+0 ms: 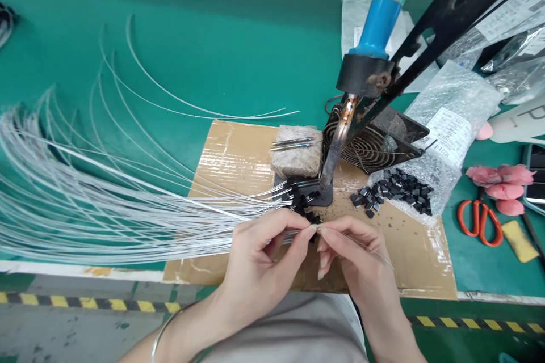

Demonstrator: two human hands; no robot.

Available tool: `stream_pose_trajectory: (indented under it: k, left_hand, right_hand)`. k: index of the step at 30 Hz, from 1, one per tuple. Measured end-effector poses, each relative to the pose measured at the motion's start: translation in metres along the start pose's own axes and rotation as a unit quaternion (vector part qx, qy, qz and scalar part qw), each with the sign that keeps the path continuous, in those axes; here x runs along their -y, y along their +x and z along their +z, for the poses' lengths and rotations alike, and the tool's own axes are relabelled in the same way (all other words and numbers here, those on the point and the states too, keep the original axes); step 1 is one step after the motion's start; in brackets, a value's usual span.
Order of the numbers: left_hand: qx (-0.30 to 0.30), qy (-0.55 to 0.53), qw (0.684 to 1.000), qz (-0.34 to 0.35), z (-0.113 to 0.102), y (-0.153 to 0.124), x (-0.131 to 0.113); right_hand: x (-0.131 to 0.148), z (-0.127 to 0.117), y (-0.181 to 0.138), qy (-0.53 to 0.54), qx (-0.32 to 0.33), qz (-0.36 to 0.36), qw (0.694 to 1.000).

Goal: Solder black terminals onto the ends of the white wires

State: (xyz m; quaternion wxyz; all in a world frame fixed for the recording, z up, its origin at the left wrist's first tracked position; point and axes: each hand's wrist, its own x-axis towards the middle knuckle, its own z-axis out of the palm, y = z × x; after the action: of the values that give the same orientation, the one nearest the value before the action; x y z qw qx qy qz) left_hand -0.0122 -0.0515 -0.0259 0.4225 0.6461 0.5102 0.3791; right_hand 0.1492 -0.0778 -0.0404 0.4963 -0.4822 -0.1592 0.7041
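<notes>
My left hand (259, 261) is closed in a pinch on the ends of thin white wires (128, 221) that fan out to the left over the green bench. My right hand (355, 258) pinches right beside it, fingertips touching, and a thin solder wire (374, 252) trails off to the right from it. Just beyond my fingertips lie wire ends with small black components (304, 198) on them. A soldering iron (340, 136) with a blue handle stands clamped tip-down over these.
Everything sits on a taped cardboard sheet (238, 159). A heap of loose black components (394, 190) lies on bubble wrap at right. A wire fan guard (370, 144), a sponge block (297, 153), orange scissors (479, 221) and pink objects (504, 178) are nearby.
</notes>
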Motion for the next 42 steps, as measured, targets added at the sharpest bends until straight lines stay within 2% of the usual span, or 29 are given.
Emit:
stream_pose_trajectory:
  k: [4,22,25,27,28,29,30,31,33,35,37,38,39,40,42]
  left_hand:
    - [-0.002,0.001,1.0,0.001,0.001,0.001,0.001]
    - [-0.059,0.022,0.998,-0.003,0.013,-0.008,0.006]
    - [-0.052,0.012,0.998,-0.018,0.012,-0.007,0.005]
    - [-0.044,0.009,0.998,-0.033,0.011,-0.004,0.004]
    - [-0.041,0.005,0.998,-0.042,0.01,-0.003,0.004]
    - [-0.039,-0.002,0.998,-0.052,0.009,-0.002,0.004]
    - [-0.037,-0.011,0.997,-0.063,0.008,-0.002,0.004]
    - [-0.034,-0.02,0.997,-0.072,0.007,-0.001,0.004]
    - [-0.032,-0.031,0.996,-0.079,0.006,0.0,0.004]
    - [-0.034,-0.028,0.996,-0.075,0.006,0.001,0.004]
    - [-0.036,-0.024,0.997,-0.07,0.006,0.001,0.004]
    - [-0.037,-0.023,0.997,-0.069,0.005,0.001,0.004]
    - [-0.037,-0.023,0.997,-0.068,0.005,0.002,0.003]
    - [-0.037,-0.022,0.997,-0.068,0.005,0.002,0.003]
    - [-0.036,-0.021,0.997,-0.067,0.005,0.002,0.003]
  right_hand:
    - [0.004,0.001,0.002,0.003,0.005,0.028,1.0]
    - [-0.019,0.012,0.0,0.097,-0.023,-0.016,0.995]
    - [-0.02,0.009,-0.002,0.068,-0.023,-0.028,0.997]
    - [-0.017,0.001,-0.003,0.0,-0.034,-0.061,0.998]
    - [-0.014,-0.005,-0.004,-0.054,-0.063,-0.095,0.992]
    - [-0.011,-0.013,-0.005,-0.122,-0.107,-0.139,0.977]
    - [-0.008,-0.022,-0.006,-0.2,-0.165,-0.189,0.947]
    - [-0.006,-0.032,-0.006,-0.284,-0.227,-0.237,0.901]
    - [-0.001,-0.051,-0.005,-0.443,-0.309,-0.301,0.786]
    - [0.002,-0.067,-0.001,-0.563,-0.312,-0.336,0.688]
    - [0.002,-0.076,0.003,-0.63,-0.28,-0.369,0.624]
    - [0.002,-0.078,0.004,-0.644,-0.262,-0.384,0.608]
    - [0.002,-0.079,0.005,-0.648,-0.251,-0.39,0.604]
    - [0.002,-0.078,0.005,-0.642,-0.25,-0.386,0.613]
    - [0.001,-0.073,0.003,-0.594,-0.267,-0.358,0.669]
